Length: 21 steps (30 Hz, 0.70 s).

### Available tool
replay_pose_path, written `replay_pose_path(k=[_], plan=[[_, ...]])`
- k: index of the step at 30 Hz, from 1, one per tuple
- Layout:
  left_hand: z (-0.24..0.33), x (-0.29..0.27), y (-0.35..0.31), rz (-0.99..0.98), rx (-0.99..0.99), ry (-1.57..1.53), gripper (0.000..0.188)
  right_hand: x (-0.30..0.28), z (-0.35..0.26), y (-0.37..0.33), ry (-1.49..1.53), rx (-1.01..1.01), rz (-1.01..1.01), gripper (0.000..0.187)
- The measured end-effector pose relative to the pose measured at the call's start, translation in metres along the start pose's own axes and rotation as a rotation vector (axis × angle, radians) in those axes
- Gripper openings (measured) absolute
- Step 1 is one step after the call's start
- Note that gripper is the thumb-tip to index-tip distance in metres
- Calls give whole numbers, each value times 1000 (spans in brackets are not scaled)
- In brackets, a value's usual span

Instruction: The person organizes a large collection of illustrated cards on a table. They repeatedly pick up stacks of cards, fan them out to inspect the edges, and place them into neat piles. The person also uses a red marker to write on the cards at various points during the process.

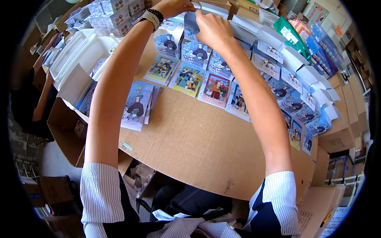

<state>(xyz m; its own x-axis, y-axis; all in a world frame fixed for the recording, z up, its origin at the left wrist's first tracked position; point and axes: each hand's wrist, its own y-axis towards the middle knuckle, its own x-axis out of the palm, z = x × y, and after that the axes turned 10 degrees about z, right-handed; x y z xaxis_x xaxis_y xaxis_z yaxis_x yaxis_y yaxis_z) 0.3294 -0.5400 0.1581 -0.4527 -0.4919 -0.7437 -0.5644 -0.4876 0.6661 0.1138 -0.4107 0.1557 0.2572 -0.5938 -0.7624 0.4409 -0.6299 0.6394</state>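
Both my arms stretch to the far edge of the table, where small printed cardboard boxes [195, 54] stand in a curved row, many with lids raised. My right hand [214, 31] is closed with its fingertips at the upper edge of a raised blue box lid [191, 27]. Just left of it, my left hand [174, 7] has its fingers drawn together beside a white flap; the top of the picture hides part of it. Printed cards lie before the boxes, among them a yellow-edged card [187, 79] and a red card [214, 89]. A small stack of bluish cards [137, 106] lies near my left forearm.
White plastic baskets [73, 55] and stacked small boxes [117, 18] stand at the left. A green bag [291, 37] and blue packages [323, 47] lie behind the row at right. Cardboard cartons [337, 137] flank the table [198, 139]. Another person's arm [41, 97] shows at far left.
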Motion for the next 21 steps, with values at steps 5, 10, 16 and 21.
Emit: replay_pose_path(k=[5, 10, 16, 21], plan=[[3, -5, 5, -4, 9, -30, 26, 4, 1, 6, -1, 24, -27, 41], [-2, -3, 3, 30, 59, -24, 23, 14, 1, 6, 61, 60, -63, 44], [20, -5, 0, -57, -163, -17, 29, 58, 13, -11, -3, 82, -24, 41], [23, -1, -10, 17, -139, 72, 27, 52, 13, -18, -43, -30, -236, 39]])
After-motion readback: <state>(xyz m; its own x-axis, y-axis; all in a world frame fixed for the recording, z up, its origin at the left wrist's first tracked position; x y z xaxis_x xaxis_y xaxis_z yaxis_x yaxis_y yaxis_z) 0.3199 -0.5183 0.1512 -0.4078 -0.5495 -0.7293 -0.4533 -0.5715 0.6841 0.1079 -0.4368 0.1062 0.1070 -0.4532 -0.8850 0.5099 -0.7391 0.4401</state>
